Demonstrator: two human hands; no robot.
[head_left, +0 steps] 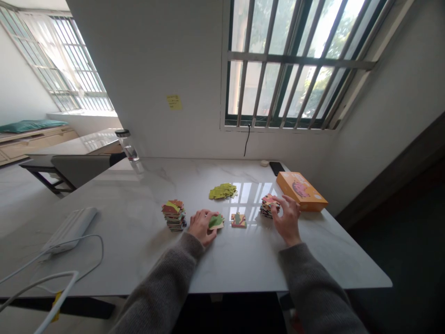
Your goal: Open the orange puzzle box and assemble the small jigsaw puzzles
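My left hand has its thumb and fingers closed round the edges of a green jigsaw puzzle piece at the tabletop. Just right of it a single reddish puzzle piece with a green shape lies flat. My right hand grips a pink and orange puzzle piece between thumb and fingers, on top of a short stack of pieces. To the left of my left hand rises a taller stack of puzzle pieces. Beyond both hands lies a loose pile of yellow-green puzzle pieces.
An orange box lies behind my right hand, with a black phone farther back. White power strip and cables occupy the table's left side. A clear bottle stands at the back left corner. The white table ends against the wall.
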